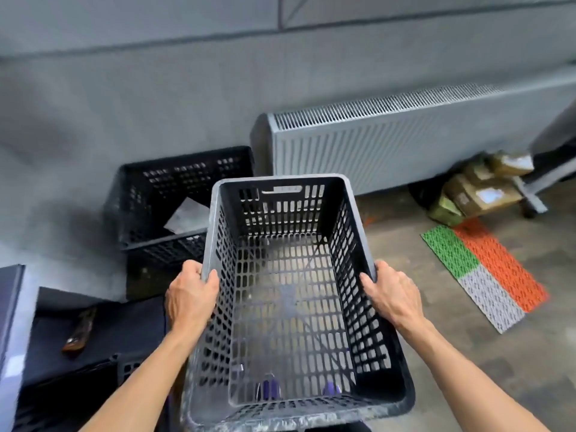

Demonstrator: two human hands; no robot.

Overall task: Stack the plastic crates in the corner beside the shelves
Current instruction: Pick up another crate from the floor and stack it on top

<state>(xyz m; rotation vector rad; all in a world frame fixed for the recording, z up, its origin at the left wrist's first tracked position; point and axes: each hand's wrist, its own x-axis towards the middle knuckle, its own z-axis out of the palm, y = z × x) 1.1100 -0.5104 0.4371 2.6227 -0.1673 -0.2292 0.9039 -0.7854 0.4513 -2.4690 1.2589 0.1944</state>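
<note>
I hold an empty black perforated plastic crate (290, 307) in the air in front of me, its open top facing up. My left hand (190, 296) grips its left rim and my right hand (391, 294) grips its right rim. Beyond it, against the grey wall, another black crate (149, 194) stands on something dark, with a white sheet of paper (187, 215) inside. The held crate covers that crate's near right corner.
A grey radiator (405, 141) runs along the wall to the right. Cardboard packages (477, 188) lie by a trolley leg at the right. A green, orange and white mat (486, 269) lies on the floor. A dark surface with a brown tool (79, 332) is at the lower left.
</note>
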